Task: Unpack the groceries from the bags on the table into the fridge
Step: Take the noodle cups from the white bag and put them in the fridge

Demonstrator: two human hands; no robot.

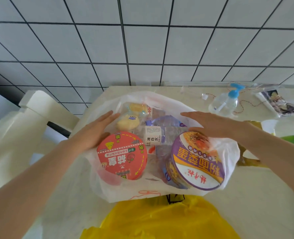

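White bag (108, 190) sits wide on the tabletop (263, 187). My left hand (94, 131) and right hand (210, 125) are flat, holding nothing. Next I think I grab 1 red cup (122, 155).

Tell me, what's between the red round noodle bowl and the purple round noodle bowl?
In the head view, a clear plastic water bottle lies between the red bowl and purple bowl.
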